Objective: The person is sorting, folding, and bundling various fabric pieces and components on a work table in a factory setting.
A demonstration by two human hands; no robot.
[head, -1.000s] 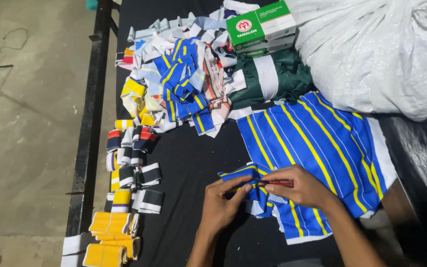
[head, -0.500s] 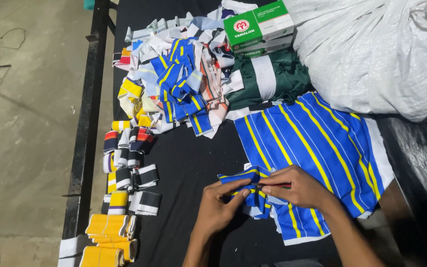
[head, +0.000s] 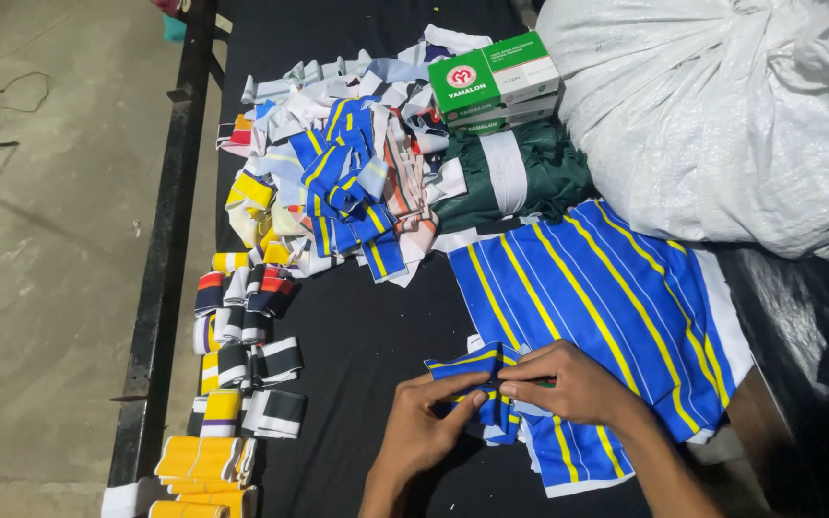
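Both the left hand (head: pixel 424 427) and the right hand (head: pixel 568 384) pinch, fingers closed, a small blue-and-yellow striped fabric strip (head: pixel 467 369) at the near left corner of the big striped cloth (head: pixel 606 297); it looks light, limp, best gripped along its folded edges.

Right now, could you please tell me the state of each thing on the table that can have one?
Left hand: pinching the small striped piece.
Right hand: pinching the same piece.
Small blue and yellow striped fabric piece: folded, held in both hands.
Large blue striped fabric: spread flat.
Green boxes: stacked, closed.
White sack: full, top bunched.
Green fabric: crumpled.
Scrap pile: loose heap.
Yellow bands: folded, stacked.
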